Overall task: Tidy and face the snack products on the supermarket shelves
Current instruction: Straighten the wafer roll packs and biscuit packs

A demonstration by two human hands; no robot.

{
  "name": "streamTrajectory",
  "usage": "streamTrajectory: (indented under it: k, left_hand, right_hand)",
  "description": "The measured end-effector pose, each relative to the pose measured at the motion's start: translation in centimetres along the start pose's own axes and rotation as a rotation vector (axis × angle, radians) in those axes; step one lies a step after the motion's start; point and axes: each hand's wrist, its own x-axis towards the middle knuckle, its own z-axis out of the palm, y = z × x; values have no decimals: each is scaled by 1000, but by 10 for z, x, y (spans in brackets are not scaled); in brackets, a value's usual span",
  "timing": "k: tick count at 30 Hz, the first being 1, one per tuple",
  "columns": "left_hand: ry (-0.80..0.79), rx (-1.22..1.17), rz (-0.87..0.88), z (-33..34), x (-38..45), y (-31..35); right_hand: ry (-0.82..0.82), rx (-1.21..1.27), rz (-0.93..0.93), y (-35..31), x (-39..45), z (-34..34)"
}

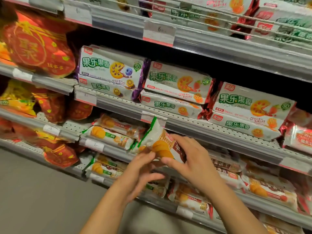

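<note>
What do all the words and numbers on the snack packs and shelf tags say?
"果乐果香": blueberry biscuit pack, strawberry biscuit pack
"50": green badge on the blueberry pack
"6": price tag
"2": lower price tag
Held pack, small print, red bags: too blurred to read.

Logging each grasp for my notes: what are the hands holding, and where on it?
Both hands, left hand and right hand, grip one biscuit packet at its lower end.
</note>
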Motion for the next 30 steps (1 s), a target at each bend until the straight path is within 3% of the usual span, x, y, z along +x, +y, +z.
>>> streamTrajectory:
  k: [3,8,13,18,25,30]
  left_hand:
    - [-55,-52,-5,-7,-7,-12]
    - [270,-76,133,-30,-8,-39]
    - [475,-343,186,-68,-22,-53]
    - [539,-505,182,-93,-31,-63]
    - [669,-544,284,-114,-38,-63]
    - [667,-553,266,-109,-42,-61]
  right_hand:
    - [-30,-25,-65,-5,6,16]
    - [-133,58,-100,-6,10,58]
    - [-152,86,-29,7,8,85]
    - [-200,132,33,29,4,102]
    - [-164,146,105,30,38,135]
    - [-180,103,141,27,79,154]
